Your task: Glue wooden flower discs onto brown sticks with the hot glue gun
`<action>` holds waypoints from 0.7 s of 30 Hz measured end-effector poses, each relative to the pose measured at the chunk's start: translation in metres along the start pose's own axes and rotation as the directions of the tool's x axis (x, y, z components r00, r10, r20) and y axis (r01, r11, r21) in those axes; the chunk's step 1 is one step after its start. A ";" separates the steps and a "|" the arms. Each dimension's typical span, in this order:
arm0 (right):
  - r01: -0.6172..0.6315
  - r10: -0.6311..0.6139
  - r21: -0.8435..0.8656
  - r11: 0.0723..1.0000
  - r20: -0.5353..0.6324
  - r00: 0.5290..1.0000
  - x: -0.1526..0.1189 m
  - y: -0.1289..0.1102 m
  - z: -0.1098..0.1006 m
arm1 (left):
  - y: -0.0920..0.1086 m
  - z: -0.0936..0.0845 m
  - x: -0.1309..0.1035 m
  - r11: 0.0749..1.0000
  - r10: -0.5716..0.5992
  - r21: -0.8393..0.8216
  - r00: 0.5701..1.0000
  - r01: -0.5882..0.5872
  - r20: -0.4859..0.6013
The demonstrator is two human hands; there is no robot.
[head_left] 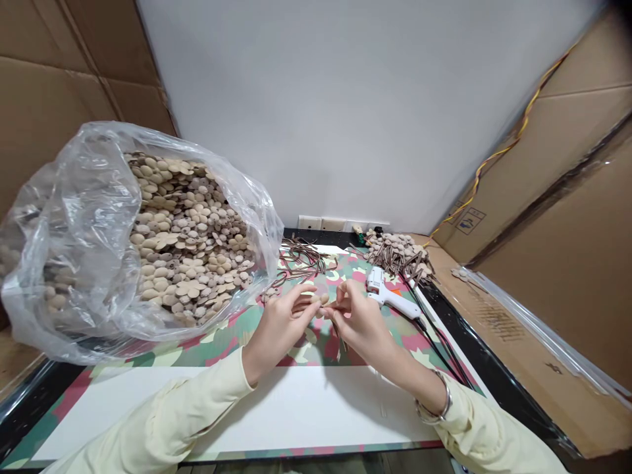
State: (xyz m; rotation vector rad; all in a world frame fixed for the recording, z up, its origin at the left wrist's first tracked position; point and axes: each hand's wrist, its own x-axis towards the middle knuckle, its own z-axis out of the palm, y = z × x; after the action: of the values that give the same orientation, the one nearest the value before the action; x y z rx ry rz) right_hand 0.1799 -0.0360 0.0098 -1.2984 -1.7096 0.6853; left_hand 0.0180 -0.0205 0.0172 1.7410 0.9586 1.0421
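Above the camouflage-patterned mat (237, 332), my two hands meet fingertip to fingertip. My left hand (277, 329) pinches a small beige fabric flower (322, 298), partly covered by the fingers. Closed at the same spot is my right hand (364, 327), its thumb and fingers gripping thin brown strips (340, 337) whose ends hang below it. Whether the strips touch the flower is too small to tell. A white glue gun (395, 299) lies just right of my right hand, with its dark cable running toward me.
To the left, an open clear plastic bag (74, 197) holds many beige flowers (192, 257). Loose brown strips (303, 257) lie behind my hands. At the back right is a pile of stemmed flowers (399, 253). Wall sockets (333, 224) and cardboard (557, 263) border the table.
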 end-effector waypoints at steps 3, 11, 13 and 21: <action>0.009 -0.009 -0.080 0.997 -0.006 1.000 0.000 -0.003 -0.002 | 0.002 -0.002 0.000 0.998 0.018 0.062 1.000 -0.019 0.006; -0.057 0.059 -0.211 0.976 0.001 0.998 0.001 -0.009 -0.008 | 0.003 -0.003 0.002 0.997 -0.074 0.004 0.997 0.074 0.028; -0.057 0.058 -0.213 0.975 -0.001 0.998 0.001 -0.010 -0.008 | 0.004 -0.004 0.004 0.993 -0.111 -0.029 0.993 0.112 0.035; -0.070 0.077 -0.047 0.996 0.167 0.983 0.005 -0.015 -0.020 | 0.002 -0.009 0.008 0.992 -0.113 -0.055 0.993 0.114 0.023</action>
State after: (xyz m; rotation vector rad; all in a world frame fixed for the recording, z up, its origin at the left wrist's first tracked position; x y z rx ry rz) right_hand 0.1898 -0.0373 0.0333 -1.3709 -1.8268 0.8277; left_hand 0.0135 -0.0111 0.0234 1.6286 0.9946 0.9686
